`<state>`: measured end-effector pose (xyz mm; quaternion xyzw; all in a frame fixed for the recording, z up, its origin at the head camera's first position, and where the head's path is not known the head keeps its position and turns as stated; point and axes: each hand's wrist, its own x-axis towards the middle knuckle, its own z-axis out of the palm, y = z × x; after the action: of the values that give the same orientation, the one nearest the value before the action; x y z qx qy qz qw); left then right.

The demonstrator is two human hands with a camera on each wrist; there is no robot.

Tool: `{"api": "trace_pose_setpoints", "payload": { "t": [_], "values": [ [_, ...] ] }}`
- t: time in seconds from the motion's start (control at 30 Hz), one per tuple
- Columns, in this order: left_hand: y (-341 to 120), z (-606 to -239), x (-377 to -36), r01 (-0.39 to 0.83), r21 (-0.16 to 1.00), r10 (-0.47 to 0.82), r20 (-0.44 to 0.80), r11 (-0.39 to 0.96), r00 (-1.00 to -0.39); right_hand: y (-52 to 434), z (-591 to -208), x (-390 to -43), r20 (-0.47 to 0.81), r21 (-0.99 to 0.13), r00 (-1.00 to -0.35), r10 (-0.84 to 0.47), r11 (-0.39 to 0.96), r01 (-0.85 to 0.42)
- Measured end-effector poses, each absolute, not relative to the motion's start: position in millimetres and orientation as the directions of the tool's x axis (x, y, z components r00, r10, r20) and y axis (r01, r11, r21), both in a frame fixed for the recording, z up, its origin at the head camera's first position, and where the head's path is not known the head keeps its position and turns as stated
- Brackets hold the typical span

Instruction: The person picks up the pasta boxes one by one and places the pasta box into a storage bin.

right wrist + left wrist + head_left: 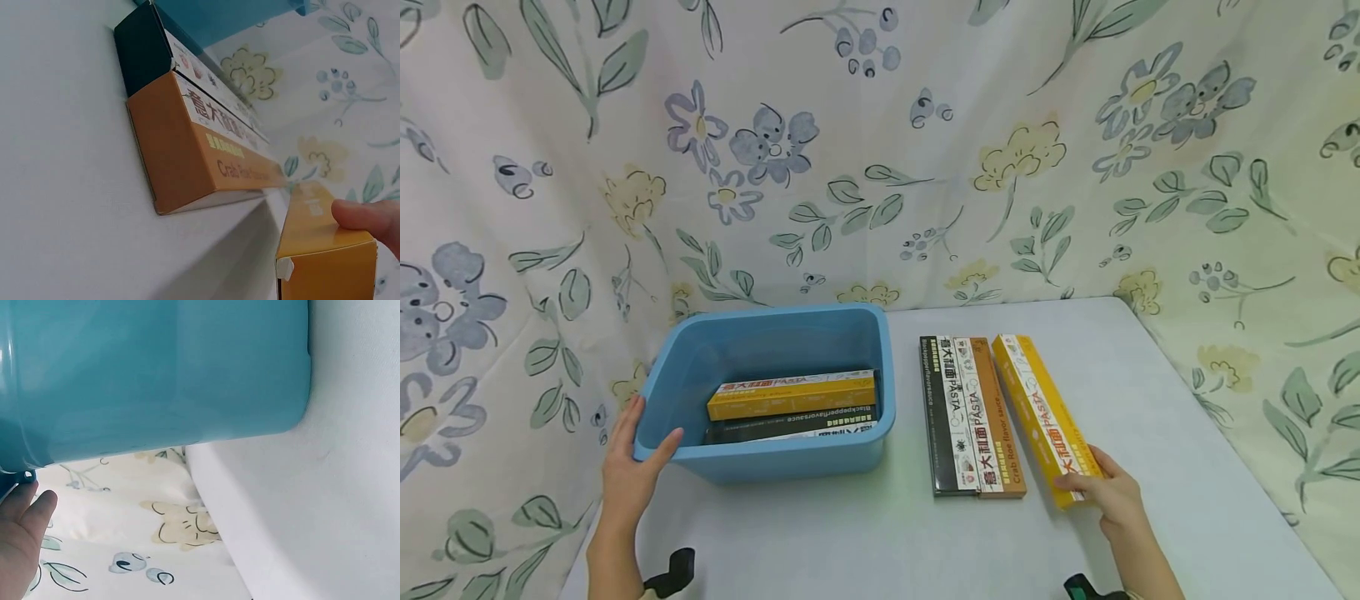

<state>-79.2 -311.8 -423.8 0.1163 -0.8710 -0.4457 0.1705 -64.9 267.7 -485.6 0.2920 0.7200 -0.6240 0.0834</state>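
Observation:
A blue plastic bin [772, 467] stands on the white table with three pasta boxes [792, 393] lying in it. My left hand [634, 461] grips the bin's near left corner, thumb over the rim; the bin wall [156, 375] fills the left wrist view, with that hand [19, 537] at its lower left. On the table lie a black pasta box [943, 414] and an orange-brown pasta box [992, 412], side by side. To their right is a yellow pasta box [1045, 408]; my right hand [1105, 492] holds its near end. The right wrist view shows a fingertip [365, 219] on the yellow box [325, 262].
A floral cloth [880, 150] hangs behind and on both sides of the table [1150, 392]. The bin stands near the table's left edge. Black wrist straps [673, 571] show at the bottom of the head view.

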Motion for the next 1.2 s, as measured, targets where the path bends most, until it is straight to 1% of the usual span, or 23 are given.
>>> {"api": "trace_pose_setpoints", "payload": {
  "t": [0.47, 0.8, 1.2],
  "values": [
    [-312.7, -425.1, -79.5, -0.06, 0.821, -0.36, 0.182, 0.567, -0.915, 270.5, -461.0, -76.7, -0.42, -0.861, -0.857, 0.298, 0.167, 0.48],
    [-312.8, -425.0, -79.5, -0.047, 0.82, -0.355, 0.194, 0.57, -0.915, 268.1, -431.6, -84.0, -0.302, -0.87, -0.923, 0.237, 0.328, 0.369],
    [-313.2, -425.1, -80.0, -0.069, 0.816, -0.363, 0.178, 0.574, -0.915, 253.5, -404.6, -93.2, -0.171, -0.888, -0.973, 0.152, 0.403, 0.219]
  ]
}}
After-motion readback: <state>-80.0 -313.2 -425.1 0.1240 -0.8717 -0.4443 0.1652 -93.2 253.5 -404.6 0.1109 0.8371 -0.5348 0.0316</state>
